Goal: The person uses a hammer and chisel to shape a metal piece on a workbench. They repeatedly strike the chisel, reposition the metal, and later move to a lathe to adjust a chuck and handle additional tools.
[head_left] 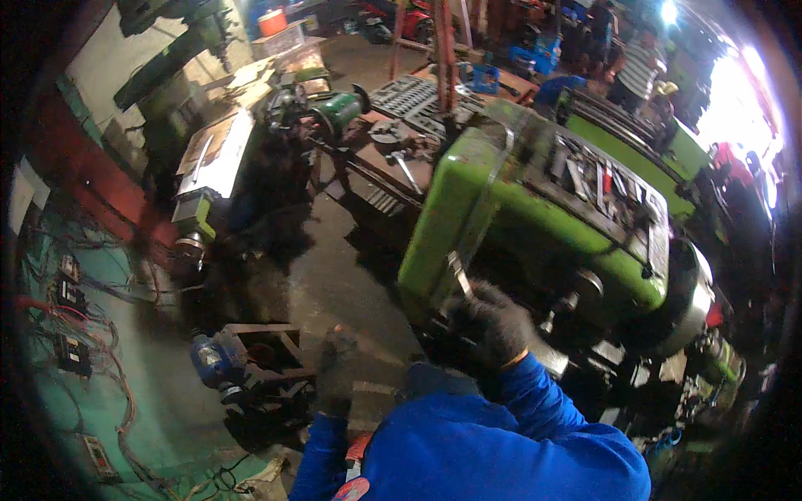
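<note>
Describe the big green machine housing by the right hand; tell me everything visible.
The green machine housing stands right of centre, large and boxy with rounded edges. It looks like painted metal, shiny in places, with grime on top and a shadowed front. Loose tools lie on it, one partly red. A round knob projects from its front; a large round metallic part sits at its right end. Whether the gloved right hand touches it cannot be told.

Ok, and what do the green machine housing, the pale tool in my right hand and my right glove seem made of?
Green machine housing: probably painted metal, from the glossy highlights on its rounded edges. Pale tool in your right hand: perhaps bare metal, being light-toned, but too small to be sure. Right glove: likely fabric, dark and matte.
</note>
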The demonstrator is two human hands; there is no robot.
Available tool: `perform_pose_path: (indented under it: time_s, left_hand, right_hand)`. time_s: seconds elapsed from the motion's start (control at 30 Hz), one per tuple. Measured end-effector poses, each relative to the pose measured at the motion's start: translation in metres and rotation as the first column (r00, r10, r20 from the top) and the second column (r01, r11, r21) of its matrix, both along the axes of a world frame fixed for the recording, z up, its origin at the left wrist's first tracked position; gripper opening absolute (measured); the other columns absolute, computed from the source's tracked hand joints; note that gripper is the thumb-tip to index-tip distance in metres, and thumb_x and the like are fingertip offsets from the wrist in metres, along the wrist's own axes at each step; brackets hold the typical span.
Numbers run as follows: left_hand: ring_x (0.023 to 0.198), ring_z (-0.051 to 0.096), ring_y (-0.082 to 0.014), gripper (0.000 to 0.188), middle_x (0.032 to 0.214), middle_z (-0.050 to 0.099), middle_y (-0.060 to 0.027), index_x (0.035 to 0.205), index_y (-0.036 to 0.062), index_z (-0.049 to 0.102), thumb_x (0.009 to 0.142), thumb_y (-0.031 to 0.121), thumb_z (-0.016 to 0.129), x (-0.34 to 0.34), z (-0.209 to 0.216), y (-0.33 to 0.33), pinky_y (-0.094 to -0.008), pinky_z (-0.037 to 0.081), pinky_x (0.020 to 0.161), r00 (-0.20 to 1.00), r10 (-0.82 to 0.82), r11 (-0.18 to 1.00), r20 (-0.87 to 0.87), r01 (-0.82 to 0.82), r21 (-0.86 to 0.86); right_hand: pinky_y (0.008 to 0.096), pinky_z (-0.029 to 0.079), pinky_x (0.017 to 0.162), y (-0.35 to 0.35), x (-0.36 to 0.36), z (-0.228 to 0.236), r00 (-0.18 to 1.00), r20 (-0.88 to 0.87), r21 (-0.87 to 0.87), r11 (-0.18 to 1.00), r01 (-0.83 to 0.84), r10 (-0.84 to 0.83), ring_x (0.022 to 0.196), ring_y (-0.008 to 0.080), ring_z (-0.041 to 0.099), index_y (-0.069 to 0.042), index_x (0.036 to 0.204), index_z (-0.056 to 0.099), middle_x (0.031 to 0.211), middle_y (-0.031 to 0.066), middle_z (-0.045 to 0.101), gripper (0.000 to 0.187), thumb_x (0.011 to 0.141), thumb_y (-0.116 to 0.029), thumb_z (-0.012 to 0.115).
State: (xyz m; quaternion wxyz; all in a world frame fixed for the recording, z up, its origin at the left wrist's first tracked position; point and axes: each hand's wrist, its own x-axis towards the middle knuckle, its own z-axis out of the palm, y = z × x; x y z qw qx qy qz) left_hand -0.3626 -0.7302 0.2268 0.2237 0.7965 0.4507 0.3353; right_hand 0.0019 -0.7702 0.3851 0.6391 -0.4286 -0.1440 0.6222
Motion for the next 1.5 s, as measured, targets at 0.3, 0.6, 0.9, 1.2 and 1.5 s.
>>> perform_pose_path:
  time_s: [0.3, 0.6, 0.9, 1.2, 1.5]
  left_hand:
    - [0.135, 0.061, -0.0254, 0.050, 0.161, 0.055, -0.0123, 0.162, 0.0017, 0.054, 0.113, 0.012, 0.058, 0.070, 0.080, 0.188, -0.0402, 0.052, 0.115, 0.884, 0.241, 0.928, 0.401, -0.088, -0.363]
    - [0.142, 0.056, -0.0296, 0.065, 0.161, 0.054, -0.0163, 0.167, -0.0036, 0.045, 0.115, 0.035, 0.056, 0.046, 0.110, 0.374, -0.0420, 0.044, 0.123, 0.854, 0.417, 0.875, 0.312, -0.283, -0.393]
    - [0.126, 0.064, -0.0244, 0.061, 0.145, 0.065, -0.0124, 0.161, -0.0004, 0.054, 0.107, 0.021, 0.071, -0.007, -0.034, 0.569, -0.0368, 0.053, 0.112, 0.946, 0.233, 0.898, 0.227, -0.119, -0.424]
    - [0.134, 0.071, -0.0348, 0.063, 0.147, 0.071, -0.0245, 0.157, -0.0038, 0.057, 0.106, 0.029, 0.075, 0.123, -0.048, 0.777, -0.0432, 0.054, 0.115, 0.900, -0.057, 0.672, 0.433, 0.355, -0.649]
    - [0.145, 0.061, -0.0448, 0.079, 0.154, 0.065, -0.0281, 0.162, -0.0024, 0.052, 0.105, 0.049, 0.072, 0.352, 0.049, 0.921, -0.0506, 0.049, 0.120, 0.856, -0.517, 0.804, 0.024, 0.495, -0.328]
  right_hand:
    - [0.0349, 0.059, 0.070, 0.194, -0.113, -0.070, 0.719, 0.368, -0.014, 0.777, -0.630, 0.590, 0.083, 0.0170, 0.070, -0.002, 0.126, 0.074, 0.099, 0.0061, 0.072, 0.025, 0.111, -0.021, 0.069]
    - [0.0353, 0.056, 0.066, 0.436, -0.063, -0.062, 0.998, -0.069, 0.055, 0.998, -0.008, 0.011, 0.072, 0.0167, 0.064, -0.003, 0.119, 0.071, 0.091, 0.0052, 0.067, 0.021, 0.110, -0.020, 0.066]
    - [0.0355, 0.058, 0.063, 0.611, 0.037, -0.100, 0.719, 0.540, 0.290, 0.899, 0.328, -0.437, 0.069, 0.0188, 0.069, -0.005, 0.115, 0.072, 0.086, 0.0060, 0.070, 0.024, 0.109, -0.027, 0.067]
    - [0.0382, 0.053, 0.056, 0.723, 0.177, -0.093, 0.607, 0.246, 0.196, 0.652, 0.732, -0.755, 0.060, 0.0193, 0.062, -0.010, 0.102, 0.074, 0.077, 0.0029, 0.067, 0.021, 0.108, -0.030, 0.071]
    - [0.0399, 0.048, 0.049, 0.819, 0.353, -0.064, 0.363, 0.217, 0.103, 0.392, 0.914, -0.906, 0.055, 0.0214, 0.059, -0.012, 0.102, 0.070, 0.076, 0.0044, 0.065, 0.020, 0.110, -0.030, 0.068]
